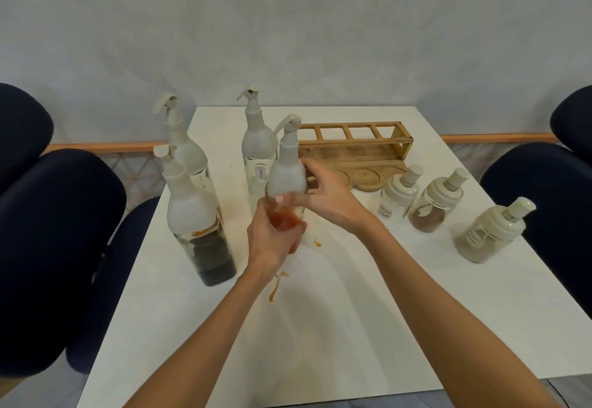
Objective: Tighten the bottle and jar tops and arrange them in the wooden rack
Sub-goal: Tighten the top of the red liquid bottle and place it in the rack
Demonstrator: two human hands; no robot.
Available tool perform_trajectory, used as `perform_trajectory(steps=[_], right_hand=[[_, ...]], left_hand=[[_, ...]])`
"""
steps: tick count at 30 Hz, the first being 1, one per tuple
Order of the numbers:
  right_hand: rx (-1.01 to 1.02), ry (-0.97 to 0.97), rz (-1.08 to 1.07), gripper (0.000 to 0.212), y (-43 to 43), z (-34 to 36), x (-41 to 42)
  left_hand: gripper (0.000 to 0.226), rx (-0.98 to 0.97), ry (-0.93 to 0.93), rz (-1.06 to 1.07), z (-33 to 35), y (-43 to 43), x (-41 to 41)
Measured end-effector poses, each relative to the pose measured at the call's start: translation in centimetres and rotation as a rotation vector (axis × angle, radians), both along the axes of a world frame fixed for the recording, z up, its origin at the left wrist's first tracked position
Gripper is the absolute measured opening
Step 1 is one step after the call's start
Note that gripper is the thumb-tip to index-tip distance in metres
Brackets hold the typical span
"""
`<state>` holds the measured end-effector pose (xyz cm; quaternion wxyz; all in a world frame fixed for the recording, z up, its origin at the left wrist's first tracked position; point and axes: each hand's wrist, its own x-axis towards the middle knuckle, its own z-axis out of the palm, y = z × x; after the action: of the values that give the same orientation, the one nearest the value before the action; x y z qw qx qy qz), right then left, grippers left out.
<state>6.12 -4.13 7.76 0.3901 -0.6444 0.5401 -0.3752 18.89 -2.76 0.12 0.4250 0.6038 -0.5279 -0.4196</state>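
At the centre of the frame the left hand is wrapped around the glass body of the sauce bottle, its fingers closed over the part holding the orange-red liquid. The right hand comes in from the right and is closed around the lower edge of the bottle's white dispenser top, thumb across the front and the other fingers curled behind. The bottle stands upright, or is held just above the counter; which of the two is hidden by the left hand.

The step in hand looks like screwing this top down. To do it well, the left hand should keep the glass from turning while the right turns the wide white collar, not the thin spout, which would likely flex or snap. Orange drips lie on the counter below the bottle, so the glass may be slippery; a firm grip low on the body and an upright bottle would guard against more leaking.

The wooden rack lies empty at upper centre right, just behind the right hand. Three other bottles stand left and behind; three jars sit at right, well apart from the hands.
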Motion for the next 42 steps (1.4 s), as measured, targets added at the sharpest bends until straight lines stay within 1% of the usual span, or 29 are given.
perform_trajectory(steps=[8,12,13,16,17,18,21,23,27,30,33,37,42], right_hand=[[0.014,0.078,0.046,0.067,1.4,0.3,-3.3],[0.024,0.018,0.051,0.063,2.2,0.8,-5.2],[0.027,-0.002,0.053,0.065,2.4,0.7,-5.6],[0.024,-0.025,0.039,0.086,2.9,-0.4,-6.5],[0.020,-0.026,0.020,0.089,3.0,-0.8,-6.7],[0.016,-0.022,-0.006,0.089,3.1,-1.2,-7.0],[0.015,-0.013,-0.082,0.073,3.2,-1.8,-8.0],[0.027,-0.048,-0.087,0.066,3.3,-1.9,-8.5],[0.046,-0.087,-0.066,0.061,3.2,-2.0,-9.3],[0.052,-0.110,-0.048,0.062,3.0,-2.2,-9.4],[0.069,-0.136,-0.019,0.068,2.7,-2.3,-9.3],[0.091,-0.160,0.001,0.072,2.6,-2.2,-9.3],[0.134,-0.165,0.049,0.082,2.8,-2.7,-9.7]], left_hand=[[0.057,-0.023,-0.031,-0.085,0.9,1.5,-1.5],[0.054,-0.016,-0.011,-0.114,1.7,1.9,-3.3],[0.053,-0.016,-0.007,-0.121,1.9,2.1,-3.8],[0.053,-0.003,0.034,-0.138,2.2,2.5,-5.4],[0.054,0.003,0.046,-0.138,2.3,2.6,-6.0],[0.056,0.007,0.057,-0.135,2.3,2.7,-6.4],[0.058,-0.004,0.053,-0.117,2.0,3.1,-7.6],[0.060,-0.018,0.040,-0.111,1.9,3.4,-8.3],[0.067,-0.021,0.032,-0.107,1.8,3.6,-9.3],[0.072,-0.034,0.017,-0.117,1.6,3.7,-9.5],[0.067,-0.051,0.024,-0.128,1.4,3.5,-9.5],[0.069,-0.034,0.012,-0.146,1.1,3.2,-9.0],[0.089,0.010,-0.093,-0.277,0.3,2.0,-6.8]])
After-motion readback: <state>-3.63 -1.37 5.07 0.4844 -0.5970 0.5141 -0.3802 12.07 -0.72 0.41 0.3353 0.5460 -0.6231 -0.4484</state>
